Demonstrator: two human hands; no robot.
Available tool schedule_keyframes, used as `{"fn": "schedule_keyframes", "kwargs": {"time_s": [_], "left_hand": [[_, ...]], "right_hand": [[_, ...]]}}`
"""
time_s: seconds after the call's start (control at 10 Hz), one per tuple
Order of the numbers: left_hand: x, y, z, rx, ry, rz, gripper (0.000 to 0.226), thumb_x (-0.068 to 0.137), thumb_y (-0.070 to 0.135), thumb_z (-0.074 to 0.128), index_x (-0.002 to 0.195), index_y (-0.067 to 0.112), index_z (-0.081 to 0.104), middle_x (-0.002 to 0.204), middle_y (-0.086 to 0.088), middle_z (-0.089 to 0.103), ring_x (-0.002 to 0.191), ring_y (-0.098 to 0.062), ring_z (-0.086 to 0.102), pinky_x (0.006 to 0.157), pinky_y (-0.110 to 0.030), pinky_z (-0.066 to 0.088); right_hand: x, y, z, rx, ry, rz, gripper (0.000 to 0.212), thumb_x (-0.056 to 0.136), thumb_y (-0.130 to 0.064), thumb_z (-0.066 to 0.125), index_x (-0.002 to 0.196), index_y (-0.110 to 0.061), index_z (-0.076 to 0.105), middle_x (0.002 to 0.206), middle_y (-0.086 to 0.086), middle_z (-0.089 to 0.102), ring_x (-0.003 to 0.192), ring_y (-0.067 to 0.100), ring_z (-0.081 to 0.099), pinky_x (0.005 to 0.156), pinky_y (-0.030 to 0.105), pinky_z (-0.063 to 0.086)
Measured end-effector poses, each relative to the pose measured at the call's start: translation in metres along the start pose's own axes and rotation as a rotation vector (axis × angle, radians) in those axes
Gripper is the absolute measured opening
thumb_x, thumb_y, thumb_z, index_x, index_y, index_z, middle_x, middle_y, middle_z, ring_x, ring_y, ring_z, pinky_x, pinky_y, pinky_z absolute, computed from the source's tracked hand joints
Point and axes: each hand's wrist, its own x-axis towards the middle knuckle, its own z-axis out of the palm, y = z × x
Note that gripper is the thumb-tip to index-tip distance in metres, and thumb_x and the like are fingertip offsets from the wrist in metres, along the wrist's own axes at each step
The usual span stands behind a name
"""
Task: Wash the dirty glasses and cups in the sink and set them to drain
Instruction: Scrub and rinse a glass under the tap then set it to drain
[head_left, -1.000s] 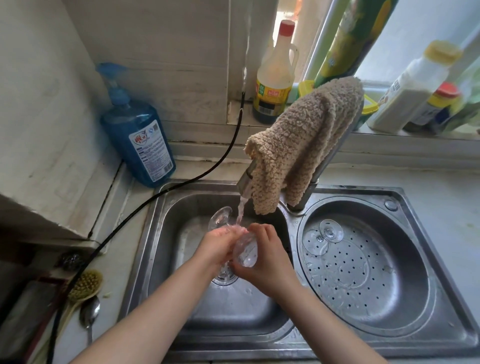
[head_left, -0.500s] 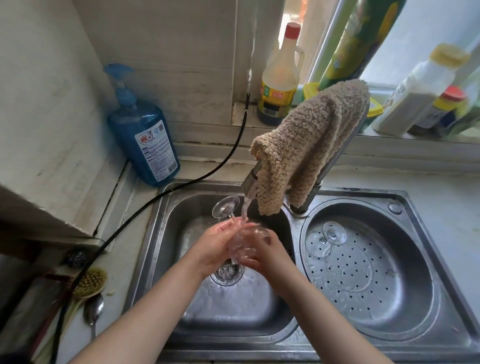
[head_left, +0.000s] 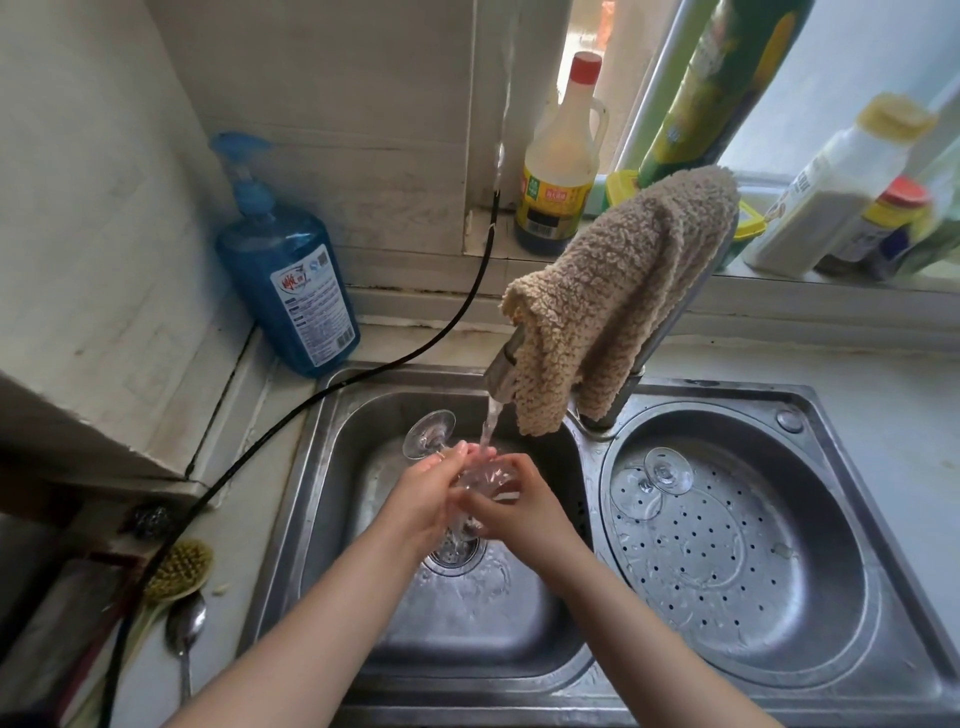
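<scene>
Under the running tap (head_left: 500, 370) — left hand (head_left: 422, 500) and right hand (head_left: 519, 506) both grip a stemmed glass (head_left: 470, 470)

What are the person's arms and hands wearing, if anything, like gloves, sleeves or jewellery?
Nothing shows on them. The left hand and the right hand are bare, without gloves. Both forearms are uncovered up to the picture's bottom edge, so no sleeve is in view. No watch, bracelet or ring can be seen on the wrists or fingers.

Two bare forearms, no sleeves; hands (head_left: 421, 499) ungloved, no rings or watch visible.
</scene>
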Motion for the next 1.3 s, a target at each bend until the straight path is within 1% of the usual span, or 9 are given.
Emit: {"fn": "schedule_keyframes", "kwargs": {"time_s": [0.2,0.4,0.5,0.7,0.9,1.0,1.1,1.2,1.3], "left_hand": [[-0.014,0.0,-0.013,-0.15,-0.218,0.026,0.037,0.103,0.027,0.032,0.125,0.007,0.055,0.122,-0.006,0.067,0.109,-0.025,0.064,0.095,-0.043,0.05],[-0.011,0.01,-0.012,-0.415,-0.266,-0.058,0.033,0.097,0.023,0.039,0.116,0.008,0.061,0.115,-0.011,0.066,0.103,-0.022,0.064,0.089,-0.04,0.054],[-0.002,0.013,-0.009,-0.441,-0.167,-0.178,0.036,0.103,0.028,0.033,0.102,0.011,0.065,0.093,-0.01,0.069,0.085,-0.022,0.065,0.096,-0.042,0.045],[0.009,0.022,0.006,-0.593,-0.109,-0.336,0.028,0.094,0.012,0.039,0.09,-0.002,0.063,0.087,-0.017,0.066,0.05,-0.024,0.066,0.04,-0.027,0.054],[-0.001,0.023,0.016,-0.294,-0.192,-0.394,0.021,0.094,0.01,0.041,0.078,0.012,0.055,0.046,0.004,0.056,0.036,-0.003,0.05,0.061,-0.008,0.039],[-0.007,0.019,0.012,-0.13,-0.048,-0.347,0.03,0.101,0.016,0.034,0.079,0.007,0.052,0.053,-0.005,0.064,0.045,-0.016,0.062,0.049,-0.024,0.051],[-0.022,0.022,0.003,0.197,0.049,-0.254,0.043,0.1,0.046,0.034,0.093,0.013,0.06,0.087,-0.008,0.067,0.077,-0.024,0.066,0.068,-0.036,0.054],[-0.021,0.011,-0.008,0.836,0.196,0.25,0.046,0.091,0.056,0.046,0.102,0.013,0.058,0.093,-0.004,0.065,0.09,-0.024,0.063,0.076,-0.037,0.055],[-0.015,0.004,-0.015,1.166,0.227,0.51,0.016,0.095,0.018,0.047,0.109,0.011,0.05,0.09,-0.011,0.065,0.087,-0.033,0.061,0.069,-0.04,0.049]], "right_hand": [[0.0,-0.005,-0.004,0.461,-0.196,0.318,0.055,0.078,-0.051,0.066,0.112,-0.01,0.057,0.098,0.017,0.063,0.084,0.03,0.064,0.075,0.041,0.057],[0.002,-0.001,-0.012,0.62,-0.297,0.407,0.086,0.078,-0.075,0.04,0.118,0.0,0.053,0.093,0.019,0.066,0.077,0.028,0.068,0.067,0.035,0.056],[0.004,-0.001,-0.01,0.292,-0.176,0.222,0.069,0.088,-0.067,0.035,0.106,-0.006,0.062,0.09,0.013,0.068,0.076,0.025,0.069,0.067,0.039,0.058],[0.026,0.001,-0.007,-0.378,0.178,-0.182,0.045,0.068,-0.064,0.063,0.079,-0.02,0.064,0.077,0.002,0.066,0.071,0.019,0.065,0.066,0.046,0.056],[0.046,-0.019,-0.017,-0.563,0.053,-0.257,0.041,0.078,-0.05,0.065,0.103,-0.017,0.065,0.095,0.006,0.07,0.087,0.023,0.066,0.082,0.039,0.054],[0.045,-0.031,-0.024,-0.711,-0.067,-0.326,0.026,0.093,-0.031,0.05,0.1,-0.015,0.07,0.088,0.007,0.069,0.081,0.026,0.067,0.069,0.028,0.053],[0.044,-0.029,-0.028,-0.825,-0.108,-0.269,0.027,0.101,-0.025,0.038,0.1,-0.009,0.06,0.082,0.008,0.059,0.078,0.028,0.065,0.059,0.027,0.05],[0.05,-0.02,-0.027,-0.805,-0.108,-0.142,0.02,0.101,-0.018,0.035,0.103,-0.015,0.055,0.085,0.011,0.063,0.059,0.022,0.063,0.04,0.013,0.042],[0.053,-0.018,-0.017,-0.755,-0.167,-0.111,0.031,0.099,-0.017,0.04,0.128,-0.012,0.049,0.088,0.013,0.066,0.059,0.018,0.062,0.046,0.016,0.047]]}}
